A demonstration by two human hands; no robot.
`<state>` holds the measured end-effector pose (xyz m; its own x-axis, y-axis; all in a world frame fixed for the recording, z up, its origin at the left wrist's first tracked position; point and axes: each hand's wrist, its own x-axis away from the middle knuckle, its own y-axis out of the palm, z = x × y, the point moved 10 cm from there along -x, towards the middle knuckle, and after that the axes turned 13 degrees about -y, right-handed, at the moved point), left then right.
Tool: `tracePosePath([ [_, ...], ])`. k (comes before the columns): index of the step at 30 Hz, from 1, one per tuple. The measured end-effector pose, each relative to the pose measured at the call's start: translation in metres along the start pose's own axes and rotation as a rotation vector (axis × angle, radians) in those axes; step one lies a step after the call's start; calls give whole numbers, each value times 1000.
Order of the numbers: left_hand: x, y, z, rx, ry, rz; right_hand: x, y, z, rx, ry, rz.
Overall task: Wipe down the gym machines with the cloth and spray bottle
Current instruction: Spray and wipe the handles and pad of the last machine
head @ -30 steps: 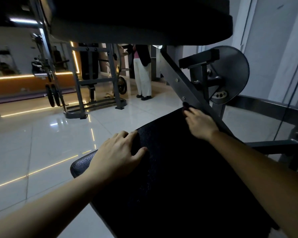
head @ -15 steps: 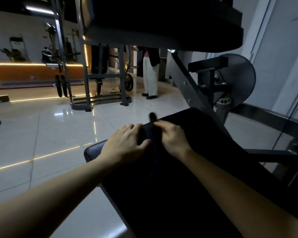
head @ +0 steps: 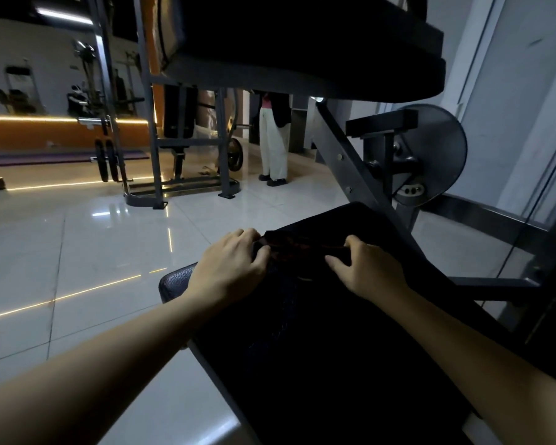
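On black textured padded seat [head: 318,364] of gym machine, dark crumpled cloth [head: 302,247], bunched. Fingers of left hand [head: 228,268] and right hand [head: 366,268] curled round its opposite ends, likely gathering it into a wiping pad. No spray bottle in view.

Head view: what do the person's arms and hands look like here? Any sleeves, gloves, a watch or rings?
Both forearms, left and right, are bare as far as the frame shows, with no sleeve in view. The left hand and right hand wear no gloves. No watch, band or ring shows, though the light is dim.
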<state>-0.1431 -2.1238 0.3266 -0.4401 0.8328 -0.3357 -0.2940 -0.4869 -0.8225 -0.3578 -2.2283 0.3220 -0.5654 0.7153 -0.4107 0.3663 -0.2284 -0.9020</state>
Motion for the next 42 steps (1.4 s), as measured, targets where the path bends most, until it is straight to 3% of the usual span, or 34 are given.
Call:
tracePosePath([
  [7, -6, 2, -3, 7, -21, -2, -54, -3, 82, -52, 349, 135],
  [9, -6, 4, -2, -9, -10, -4, -69, 7, 67, -80, 342, 161],
  [12, -7, 5, -2, 30, -16, -19, -78, 16, 2, -61, 233, 227],
  [15, -7, -9, -6, 226, -62, 8, -62, 18, -63, -221, 118, 258],
  [20, 2, -35, -8, 482, -52, 50, 6, 24, -182, -511, -404, 74],
  [22, 4, -37, -14, 577, -82, 22, 10, 23, -167, -398, -507, 16],
  [24, 6, -37, -20, 679, -155, -43, 0, 17, -98, -192, -325, 39],
  [26, 6, -29, -18, 662, -177, -138, -3, 9, -7, 5, -2, 68],
  [28, 10, -24, -16, 366, -131, -210, 3, 8, 51, 16, 287, 7],
  [31, 16, -33, -49, 111, -167, -96, -9, 17, 32, -85, 378, -17],
  [34, 28, -38, -85, 117, -259, 65, -10, 21, -30, -79, 306, 105],
  [38, 28, -35, -91, 208, -257, 134, 11, 21, -118, -68, 150, 170],
  [42, 26, -35, -95, 212, -209, 163, 64, 17, -232, -199, -414, 160],
])
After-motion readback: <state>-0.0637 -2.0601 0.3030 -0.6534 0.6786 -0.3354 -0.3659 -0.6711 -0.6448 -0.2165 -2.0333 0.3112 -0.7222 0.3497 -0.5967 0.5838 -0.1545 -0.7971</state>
